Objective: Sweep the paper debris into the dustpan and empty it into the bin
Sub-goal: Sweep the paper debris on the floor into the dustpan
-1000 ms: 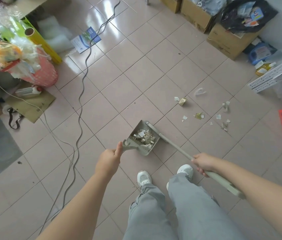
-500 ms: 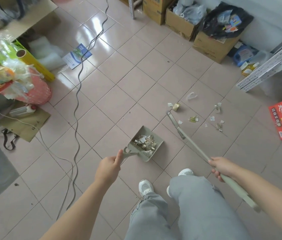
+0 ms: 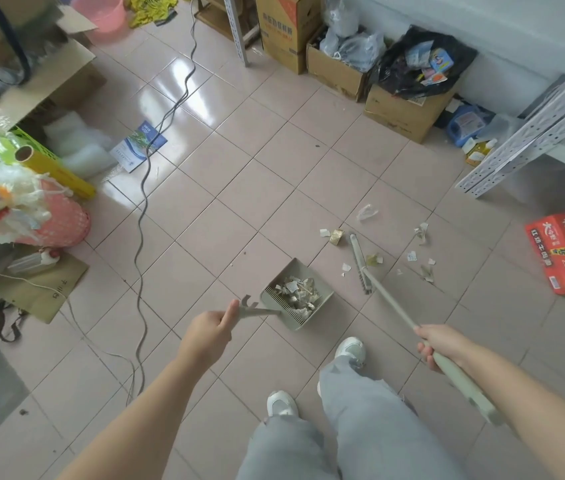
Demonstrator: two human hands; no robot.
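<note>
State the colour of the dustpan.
The dustpan is pale grey-green, shown best in the head view.

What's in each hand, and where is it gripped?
The left hand grips the dustpan by its handle; the right hand grips the broom partway up its long handle.

Glossy tile floor [image 3: 267, 188]; matt plastic dustpan [image 3: 322, 289]; cardboard box [image 3: 402, 112].
</note>
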